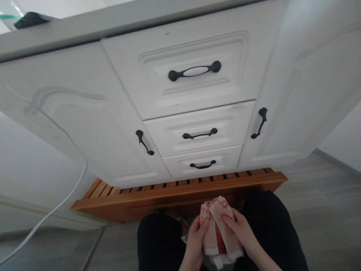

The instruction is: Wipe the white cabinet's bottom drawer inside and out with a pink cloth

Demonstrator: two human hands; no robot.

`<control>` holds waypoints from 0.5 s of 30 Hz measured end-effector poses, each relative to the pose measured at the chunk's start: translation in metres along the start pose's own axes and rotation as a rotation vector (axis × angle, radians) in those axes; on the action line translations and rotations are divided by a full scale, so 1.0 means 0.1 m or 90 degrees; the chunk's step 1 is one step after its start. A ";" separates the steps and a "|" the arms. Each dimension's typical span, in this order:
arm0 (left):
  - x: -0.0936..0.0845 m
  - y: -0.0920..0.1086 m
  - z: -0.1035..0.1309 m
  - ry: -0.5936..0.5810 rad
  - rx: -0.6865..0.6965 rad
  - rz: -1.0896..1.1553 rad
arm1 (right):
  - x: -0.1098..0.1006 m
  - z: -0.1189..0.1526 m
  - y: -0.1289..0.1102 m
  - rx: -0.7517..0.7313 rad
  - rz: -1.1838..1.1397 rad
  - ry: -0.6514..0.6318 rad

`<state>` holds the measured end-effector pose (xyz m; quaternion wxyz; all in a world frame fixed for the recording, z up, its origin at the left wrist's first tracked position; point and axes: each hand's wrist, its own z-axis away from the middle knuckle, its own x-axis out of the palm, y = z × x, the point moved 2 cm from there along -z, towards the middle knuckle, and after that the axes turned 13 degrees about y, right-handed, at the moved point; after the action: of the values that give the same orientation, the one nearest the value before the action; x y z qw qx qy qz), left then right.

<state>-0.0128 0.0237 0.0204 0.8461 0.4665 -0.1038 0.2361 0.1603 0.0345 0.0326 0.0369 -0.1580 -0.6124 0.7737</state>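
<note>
A folded pink cloth (224, 227) with red markings and white lower edges hangs between my hands, above my lap. Its layers part in the middle, where a dark red strip shows. My left hand (197, 233) pinches the left side, near a red-dotted corner. On the other side my right hand (237, 226) grips the right layer, with the thumb lying on its front. Some fingers of both hands are hidden behind the fabric.
A slatted wooden bench or rack (175, 195) stands low before my knees. Behind it rises a white cabinet (70, 131) with dark-handled drawers and doors under a grey countertop (126, 19). A white cable (67, 195) hangs at left. Grey floor (324, 210) lies right.
</note>
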 end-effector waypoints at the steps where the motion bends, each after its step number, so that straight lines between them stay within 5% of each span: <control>1: 0.00 0.01 -0.01 0.017 0.004 -0.014 | -0.01 0.01 -0.01 -0.045 0.043 0.028; 4: 0.07 -0.03 0.02 0.085 0.084 -0.109 | 0.03 0.05 -0.01 -0.144 0.169 0.103; 8: 0.26 -0.21 0.15 0.148 0.332 -0.356 | 0.15 0.08 0.03 -0.114 0.140 0.148; 11: 0.35 -0.29 0.23 0.156 0.523 -0.515 | 0.20 0.06 0.05 -0.036 0.006 0.168; 15: 0.35 -0.24 0.23 0.160 0.673 -0.640 | 0.25 0.12 -0.02 0.163 -0.268 0.072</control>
<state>0.0303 0.0035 0.0288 0.5199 0.7727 0.3474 -0.1096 0.1325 0.0307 0.0321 0.2510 -0.0644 -0.5259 0.8102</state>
